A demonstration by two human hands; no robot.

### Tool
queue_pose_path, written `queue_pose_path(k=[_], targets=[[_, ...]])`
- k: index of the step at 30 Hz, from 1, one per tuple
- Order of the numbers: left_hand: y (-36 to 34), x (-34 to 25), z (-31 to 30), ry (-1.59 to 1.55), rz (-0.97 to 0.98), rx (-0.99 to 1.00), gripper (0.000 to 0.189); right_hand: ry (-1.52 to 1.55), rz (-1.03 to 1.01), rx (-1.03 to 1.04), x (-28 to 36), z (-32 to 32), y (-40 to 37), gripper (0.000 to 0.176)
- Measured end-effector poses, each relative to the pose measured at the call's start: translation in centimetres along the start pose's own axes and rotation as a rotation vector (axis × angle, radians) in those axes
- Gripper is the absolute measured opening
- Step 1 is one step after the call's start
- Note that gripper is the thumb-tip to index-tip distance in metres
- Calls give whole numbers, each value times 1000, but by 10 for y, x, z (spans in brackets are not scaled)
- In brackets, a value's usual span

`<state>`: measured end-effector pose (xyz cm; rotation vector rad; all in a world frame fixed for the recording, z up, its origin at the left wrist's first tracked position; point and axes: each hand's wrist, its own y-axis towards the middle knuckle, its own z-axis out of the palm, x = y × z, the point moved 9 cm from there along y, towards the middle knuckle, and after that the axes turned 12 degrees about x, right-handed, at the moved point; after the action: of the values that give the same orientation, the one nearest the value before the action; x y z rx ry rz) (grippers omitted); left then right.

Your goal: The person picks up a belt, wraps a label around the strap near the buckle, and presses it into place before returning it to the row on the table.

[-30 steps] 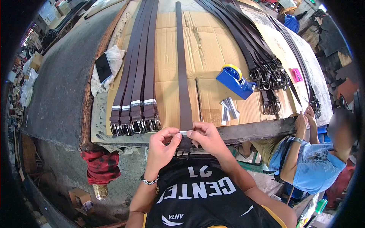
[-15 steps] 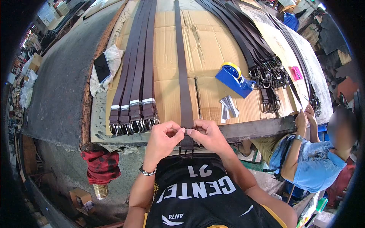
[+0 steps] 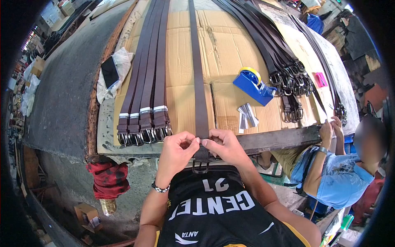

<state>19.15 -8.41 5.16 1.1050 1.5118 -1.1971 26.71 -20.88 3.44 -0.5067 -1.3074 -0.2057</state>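
Belt point(image 3: 197, 82) pinched by left hand point(image 3: 175, 151), right hand point(image 3: 225, 146) (jersey point(image 3: 214, 206): ANTA)

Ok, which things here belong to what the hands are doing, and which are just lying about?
In use: left hand, right hand, single dark brown leather belt, likely blue tape dispenser, silvery strips.
Lying about: black phone, white cloth, red rag, small pink object.

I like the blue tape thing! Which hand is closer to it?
Right. The right hand holds the belt nearer the tape dispenser; the left hand is across the belt, farther away.
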Motion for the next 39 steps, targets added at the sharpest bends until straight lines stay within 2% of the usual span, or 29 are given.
queue_pose_path(k=[2, 5, 8, 13, 16, 25, 31, 39], targets=[[0, -5, 0, 30, 21, 0, 14, 33, 1, -8, -2, -2, 0, 22], [-2, 4, -1, -206, 34, 13, 13, 108, 8, -2, -11, -5, 1, 19], [-4, 5, -1, -265, 70, 10, 13, 171, -27, 18, -9, -7, 2, 15], [-8, 5, 6, -196, 99, -3, 16, 145, -29, 22, -11, -7, 3, 13], [-7, 9, 6, -171, 101, -24, 16, 29, -36, 2, -11, -7, 1, 20], [-8, 4, 9, -137, 127, -38, 19, 49, -4, -6, 6, 3, -1, 18], [-12, 8, 8, -180, 102, -42, 20, -34, 72, 87, -2, -1, -2, 21], [-16, 9, 1, -144, 109, -103, 22, 14, -9, 77, -2, -1, 2, 19]])
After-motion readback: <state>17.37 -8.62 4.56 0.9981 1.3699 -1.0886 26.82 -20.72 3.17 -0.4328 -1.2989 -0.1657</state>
